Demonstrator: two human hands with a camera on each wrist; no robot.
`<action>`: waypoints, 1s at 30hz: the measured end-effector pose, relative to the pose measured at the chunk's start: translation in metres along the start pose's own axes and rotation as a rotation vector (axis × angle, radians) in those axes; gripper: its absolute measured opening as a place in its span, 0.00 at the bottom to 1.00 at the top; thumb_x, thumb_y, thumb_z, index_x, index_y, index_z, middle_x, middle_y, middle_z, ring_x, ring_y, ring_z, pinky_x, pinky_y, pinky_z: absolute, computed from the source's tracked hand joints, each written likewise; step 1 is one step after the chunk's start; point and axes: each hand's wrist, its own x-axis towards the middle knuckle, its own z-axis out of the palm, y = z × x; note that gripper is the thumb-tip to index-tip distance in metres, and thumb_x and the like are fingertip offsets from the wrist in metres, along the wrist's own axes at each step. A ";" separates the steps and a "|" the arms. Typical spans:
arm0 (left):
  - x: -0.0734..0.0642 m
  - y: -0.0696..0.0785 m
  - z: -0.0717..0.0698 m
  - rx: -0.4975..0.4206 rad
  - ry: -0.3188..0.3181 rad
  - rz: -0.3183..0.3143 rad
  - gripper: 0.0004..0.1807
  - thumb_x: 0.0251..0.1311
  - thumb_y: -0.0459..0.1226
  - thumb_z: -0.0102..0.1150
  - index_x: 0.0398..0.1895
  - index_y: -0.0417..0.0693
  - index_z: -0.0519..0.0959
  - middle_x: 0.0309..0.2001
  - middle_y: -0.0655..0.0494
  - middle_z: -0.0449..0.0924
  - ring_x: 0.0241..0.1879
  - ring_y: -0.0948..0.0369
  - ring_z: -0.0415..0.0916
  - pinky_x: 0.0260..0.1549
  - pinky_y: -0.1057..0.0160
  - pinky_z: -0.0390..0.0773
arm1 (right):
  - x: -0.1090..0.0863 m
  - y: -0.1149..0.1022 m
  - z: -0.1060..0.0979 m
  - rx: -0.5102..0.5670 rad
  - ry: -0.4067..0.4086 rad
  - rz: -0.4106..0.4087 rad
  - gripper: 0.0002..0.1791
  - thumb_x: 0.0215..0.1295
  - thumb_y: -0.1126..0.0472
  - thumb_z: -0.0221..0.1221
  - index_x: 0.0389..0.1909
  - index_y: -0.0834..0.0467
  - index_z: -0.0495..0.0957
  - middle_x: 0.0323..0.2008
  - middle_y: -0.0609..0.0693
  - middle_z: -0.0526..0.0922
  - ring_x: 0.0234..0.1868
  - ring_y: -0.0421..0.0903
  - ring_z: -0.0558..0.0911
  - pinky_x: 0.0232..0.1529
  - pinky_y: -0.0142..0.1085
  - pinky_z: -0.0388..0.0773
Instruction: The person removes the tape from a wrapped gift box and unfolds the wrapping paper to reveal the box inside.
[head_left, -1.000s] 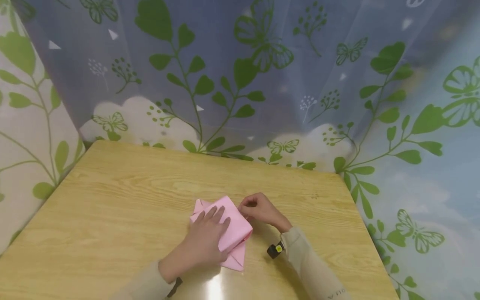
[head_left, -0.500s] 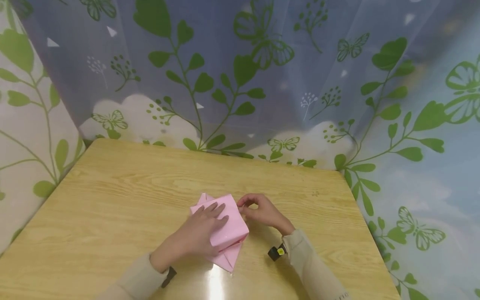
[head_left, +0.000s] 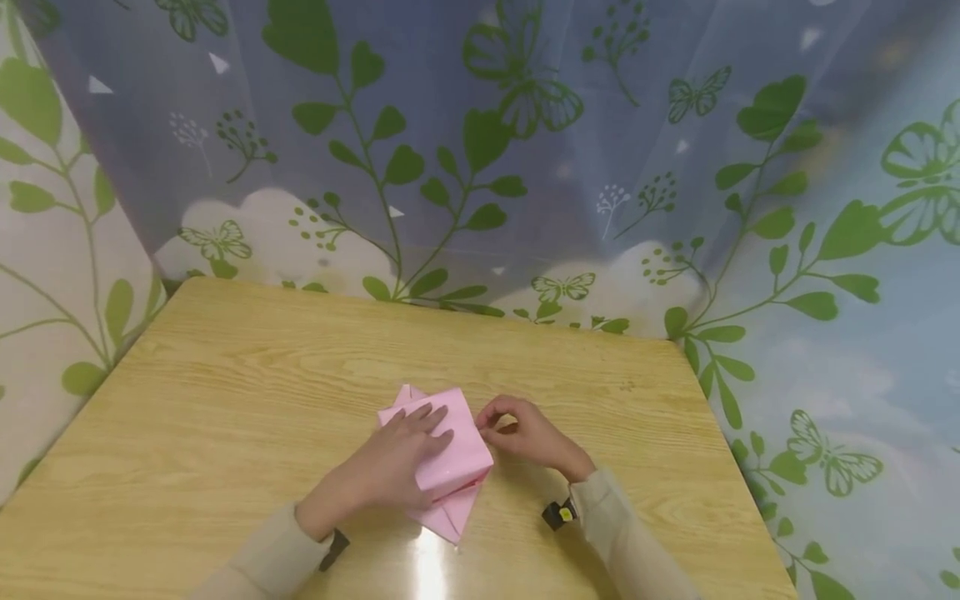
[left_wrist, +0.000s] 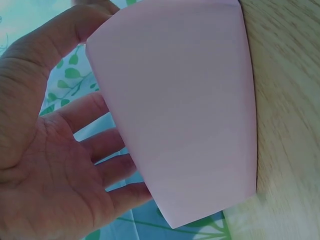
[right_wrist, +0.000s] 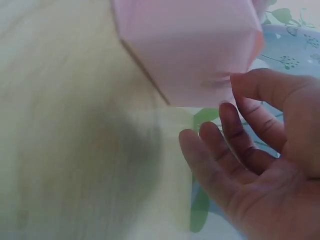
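Note:
A pink folded paper box (head_left: 457,450), with pointed flaps showing at its far left and near corners, stands on the table. My left hand (head_left: 401,458) rests on it with fingers spread and fairly straight over the upper face. In the left wrist view, that hand's thumb lies along one edge of the pink paper (left_wrist: 175,110), and the other fingers reach behind it. To the right, my right hand (head_left: 528,433) pinches the box's edge between thumb and index finger. The right wrist view shows small creases in the paper (right_wrist: 205,65) by this pinch, with the remaining fingers loosely bent below.
The wood-grain table (head_left: 262,375) spreads around the box. A curtain (head_left: 450,167) printed with green leaves and butterflies hangs behind the table and along both sides. A small black device (head_left: 558,514) sits at the right wrist.
Over the last second the box has turned slightly and shifted a little left under my left hand. My right hand stays at its right edge, now slightly lower in the view.

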 end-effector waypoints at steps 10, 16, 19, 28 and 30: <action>-0.002 -0.021 -0.009 -0.100 -0.036 0.055 0.41 0.47 0.41 0.76 0.67 0.36 0.75 0.76 0.37 0.61 0.76 0.36 0.53 0.74 0.32 0.50 | -0.005 -0.001 0.013 -0.067 0.138 -0.043 0.12 0.64 0.67 0.68 0.48 0.57 0.85 0.48 0.53 0.85 0.48 0.53 0.82 0.47 0.40 0.87; -0.005 -0.033 -0.014 -0.133 -0.043 0.071 0.41 0.45 0.37 0.76 0.67 0.37 0.75 0.76 0.38 0.59 0.77 0.34 0.49 0.72 0.29 0.49 | -0.003 -0.004 0.020 -0.087 0.141 -0.004 0.13 0.67 0.62 0.66 0.51 0.59 0.84 0.49 0.53 0.87 0.45 0.48 0.83 0.44 0.34 0.86; -0.004 -0.034 -0.012 -0.113 -0.005 0.072 0.40 0.51 0.44 0.76 0.68 0.40 0.75 0.76 0.36 0.58 0.77 0.34 0.48 0.72 0.28 0.47 | -0.001 -0.004 0.021 -0.084 0.129 0.014 0.11 0.68 0.62 0.64 0.49 0.60 0.86 0.47 0.51 0.88 0.43 0.44 0.84 0.43 0.33 0.87; 0.008 -0.032 0.002 -0.051 0.067 0.019 0.53 0.53 0.65 0.68 0.77 0.48 0.64 0.80 0.36 0.49 0.79 0.38 0.44 0.76 0.34 0.46 | 0.004 -0.012 0.026 -0.105 0.233 0.006 0.06 0.67 0.63 0.65 0.38 0.58 0.90 0.35 0.48 0.91 0.35 0.39 0.85 0.36 0.31 0.85; 0.011 -0.030 0.002 -0.041 0.054 0.004 0.54 0.52 0.66 0.68 0.77 0.48 0.64 0.80 0.34 0.48 0.79 0.38 0.43 0.76 0.33 0.45 | 0.005 -0.013 0.026 -0.115 0.250 0.016 0.05 0.66 0.62 0.65 0.37 0.57 0.90 0.34 0.47 0.91 0.34 0.40 0.85 0.36 0.32 0.85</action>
